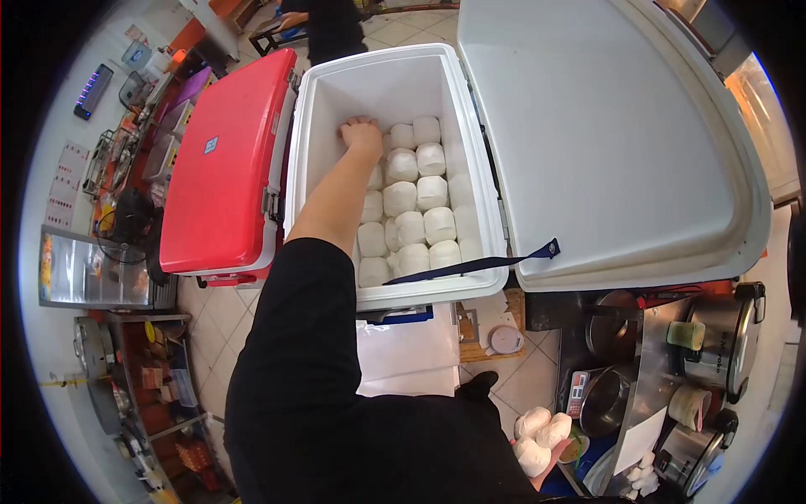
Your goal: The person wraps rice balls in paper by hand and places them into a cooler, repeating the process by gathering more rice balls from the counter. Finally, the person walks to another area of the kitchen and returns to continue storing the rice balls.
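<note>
My left hand reaches deep into the white-lined cooler box, at its far left corner. Its fingers curl downward, and whatever they hold is hidden beneath them. Rows of white bun-like rounds fill the box beside my forearm, stacked in more than one layer. Low on the right, my right hand is cupped under three similar white buns, held close to my body. A dark blue strap lies across the cooler's near right corner.
The cooler's lid is swung out to the right. A closed red cooler stands close on the left. Metal bowls, a digital scale and large pots occupy the lower right. Another person stands beyond the box.
</note>
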`<action>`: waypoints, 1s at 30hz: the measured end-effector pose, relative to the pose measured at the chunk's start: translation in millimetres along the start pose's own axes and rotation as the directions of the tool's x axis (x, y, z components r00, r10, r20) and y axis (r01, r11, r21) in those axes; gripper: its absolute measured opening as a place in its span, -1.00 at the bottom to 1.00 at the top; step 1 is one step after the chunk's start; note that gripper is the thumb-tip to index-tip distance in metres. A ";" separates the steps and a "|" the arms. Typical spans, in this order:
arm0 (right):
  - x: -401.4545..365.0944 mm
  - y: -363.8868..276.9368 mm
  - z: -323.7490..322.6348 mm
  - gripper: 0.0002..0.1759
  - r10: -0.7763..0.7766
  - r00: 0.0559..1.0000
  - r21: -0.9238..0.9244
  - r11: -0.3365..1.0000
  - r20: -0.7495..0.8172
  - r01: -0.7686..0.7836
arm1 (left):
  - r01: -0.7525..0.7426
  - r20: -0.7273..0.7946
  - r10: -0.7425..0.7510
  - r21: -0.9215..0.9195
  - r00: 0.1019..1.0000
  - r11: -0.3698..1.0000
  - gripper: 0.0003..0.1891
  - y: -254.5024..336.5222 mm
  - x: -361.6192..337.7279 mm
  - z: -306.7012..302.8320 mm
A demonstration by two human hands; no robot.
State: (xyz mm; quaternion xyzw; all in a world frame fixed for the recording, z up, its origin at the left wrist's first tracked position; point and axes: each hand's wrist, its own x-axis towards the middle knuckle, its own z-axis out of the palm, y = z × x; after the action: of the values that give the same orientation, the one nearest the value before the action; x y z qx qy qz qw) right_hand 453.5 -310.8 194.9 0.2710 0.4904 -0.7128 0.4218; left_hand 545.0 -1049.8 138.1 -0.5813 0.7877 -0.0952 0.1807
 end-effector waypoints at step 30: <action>-13.8 -64.4 198.3 -0.27 0.050 0.660 -0.025 0.999 0.750 -0.047 | -0.996 -0.896 0.435 -0.083 0.089 0.034 -0.38 43.0 -494.2 -168.0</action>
State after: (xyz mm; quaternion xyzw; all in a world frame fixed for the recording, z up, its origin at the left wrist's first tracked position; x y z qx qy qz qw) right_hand 410.0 -479.6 310.0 -0.0342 0.2674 -0.7488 0.6055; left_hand 568.7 -577.2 362.5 0.0511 0.9267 0.1465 -0.3423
